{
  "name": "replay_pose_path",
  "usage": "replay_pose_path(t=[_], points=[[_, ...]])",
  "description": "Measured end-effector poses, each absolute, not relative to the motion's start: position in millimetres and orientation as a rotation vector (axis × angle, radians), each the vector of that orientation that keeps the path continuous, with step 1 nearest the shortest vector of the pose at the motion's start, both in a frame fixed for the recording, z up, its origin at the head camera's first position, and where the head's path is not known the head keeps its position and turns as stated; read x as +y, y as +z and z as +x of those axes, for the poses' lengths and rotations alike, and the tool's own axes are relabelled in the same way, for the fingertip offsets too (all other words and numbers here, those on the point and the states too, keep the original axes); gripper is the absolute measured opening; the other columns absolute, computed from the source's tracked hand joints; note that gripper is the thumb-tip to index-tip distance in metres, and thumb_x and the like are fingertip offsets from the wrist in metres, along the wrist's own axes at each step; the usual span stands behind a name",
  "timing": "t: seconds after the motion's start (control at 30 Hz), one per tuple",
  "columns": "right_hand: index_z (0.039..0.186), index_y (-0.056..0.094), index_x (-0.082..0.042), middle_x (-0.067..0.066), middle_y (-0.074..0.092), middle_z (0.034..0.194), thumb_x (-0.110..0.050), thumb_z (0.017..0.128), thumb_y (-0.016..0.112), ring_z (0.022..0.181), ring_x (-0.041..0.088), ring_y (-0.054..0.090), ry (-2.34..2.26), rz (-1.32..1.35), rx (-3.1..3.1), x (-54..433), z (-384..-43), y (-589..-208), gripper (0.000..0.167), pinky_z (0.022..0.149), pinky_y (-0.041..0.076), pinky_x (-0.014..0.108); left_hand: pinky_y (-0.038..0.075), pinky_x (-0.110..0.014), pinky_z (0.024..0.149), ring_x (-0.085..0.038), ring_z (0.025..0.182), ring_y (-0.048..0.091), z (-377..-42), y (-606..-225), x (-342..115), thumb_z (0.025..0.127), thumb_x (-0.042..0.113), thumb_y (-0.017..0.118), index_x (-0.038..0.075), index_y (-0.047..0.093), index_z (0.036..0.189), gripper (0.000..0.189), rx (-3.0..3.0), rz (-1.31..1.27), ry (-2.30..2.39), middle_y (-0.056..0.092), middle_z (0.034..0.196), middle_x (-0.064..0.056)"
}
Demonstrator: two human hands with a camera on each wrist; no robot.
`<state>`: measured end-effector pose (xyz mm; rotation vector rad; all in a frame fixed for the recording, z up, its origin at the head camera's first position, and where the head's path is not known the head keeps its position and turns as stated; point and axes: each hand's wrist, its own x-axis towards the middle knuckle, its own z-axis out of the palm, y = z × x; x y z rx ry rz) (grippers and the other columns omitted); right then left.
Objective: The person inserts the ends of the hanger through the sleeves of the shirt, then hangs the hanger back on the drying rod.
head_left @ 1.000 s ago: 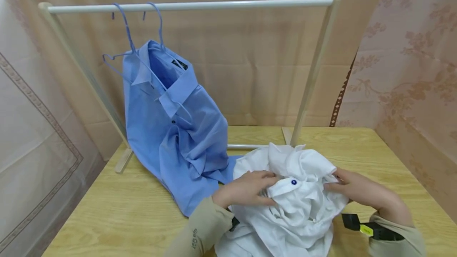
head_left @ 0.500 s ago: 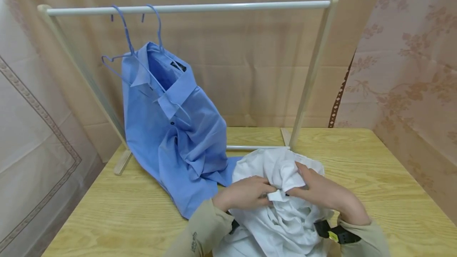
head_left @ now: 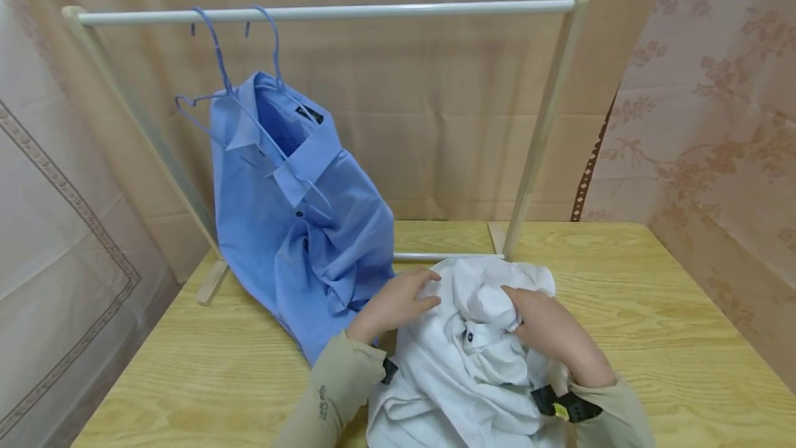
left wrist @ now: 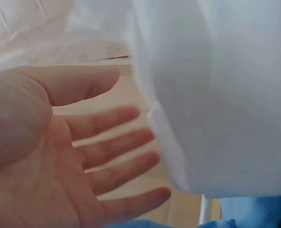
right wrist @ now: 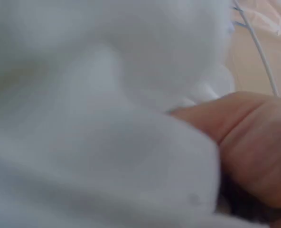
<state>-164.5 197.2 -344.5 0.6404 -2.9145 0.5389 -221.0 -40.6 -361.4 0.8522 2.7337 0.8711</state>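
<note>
A crumpled white shirt (head_left: 460, 379) with a dark button showing is bunched up at the front of the table. My left hand (head_left: 401, 301) is at its left upper side, fingers spread and straight. In the left wrist view that left hand (left wrist: 98, 147) has an empty palm, its fingertips close to the white cloth. With my right hand (head_left: 553, 327) I grip the shirt's bunched upper part from the right; most of those fingers are hidden in the folds. The right wrist view shows the right thumb (right wrist: 207, 118) pressed into the white fabric (right wrist: 107, 142).
Behind the hands, a white-railed clothes rack (head_left: 398, 11) stands on the wooden table (head_left: 634, 310). A blue shirt (head_left: 311, 227) hangs at its left on a blue hanger (head_left: 273, 47), beside a second hanger (head_left: 219, 61). The blue shirt's lower part lies on the table.
My right hand has come left and taken hold of the bunched white cloth. My left hand, which was on the cloth, has let go and moved up and left with its fingers spread.
</note>
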Motion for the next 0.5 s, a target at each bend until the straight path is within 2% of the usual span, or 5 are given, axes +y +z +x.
replay_pose_path(t=[0.1,0.2,0.33,0.4,0.5], points=[[0.092,0.057,-0.009,0.006,0.063,0.087,0.013,0.065,0.058,0.082,0.025,0.060,0.600,0.523,-2.836,204,-164,-337,0.034,0.069,0.046,0.044,0.036,-0.041,0.099,-0.027,0.123,0.042,-225,-367,-41,0.090,0.032,0.055,0.005,0.041,0.135,0.053,2.718,0.827,0.885,0.046,0.133,-0.013],[0.098,0.057,-0.002,0.017,0.063,0.092,0.014,0.065,0.055,0.084,0.034,0.059,0.744,0.352,-2.728,214,-163,-329,0.037,0.070,0.044,0.050,0.033,-0.041,0.102,-0.029,0.126,0.039,-227,-372,-42,0.090,0.037,0.054,0.003,0.031,0.139,0.065,2.692,0.804,0.907,0.041,0.136,-0.017],[0.112,0.052,0.005,0.029,0.059,0.103,0.011,0.073,0.055,0.094,0.042,0.055,0.975,0.117,-2.560,224,-159,-321,0.039,0.074,0.042,0.056,0.033,-0.042,0.102,-0.030,0.126,0.038,-229,-378,-41,0.088,0.043,0.054,0.002,0.026,0.141,0.073,2.673,0.754,0.964,0.040,0.137,-0.018],[0.117,0.049,0.005,0.028,0.057,0.108,0.006,0.078,0.057,0.097,0.035,0.053,1.058,0.026,-2.493,227,-158,-318,0.040,0.076,0.042,0.050,0.035,-0.042,0.100,-0.030,0.124,0.040,-230,-380,-41,0.086,0.047,0.055,0.003,0.026,0.141,0.076,2.674,0.712,0.992,0.041,0.136,-0.018],[0.118,0.048,0.005,0.019,0.056,0.108,0.002,0.080,0.059,0.094,0.016,0.049,1.170,-0.097,-2.397,228,-158,-317,0.040,0.078,0.039,0.034,0.035,-0.043,0.100,-0.032,0.125,0.039,-230,-383,-40,0.082,0.052,0.057,0.003,0.021,0.142,0.086,2.639,0.609,1.043,0.038,0.138,-0.019]])
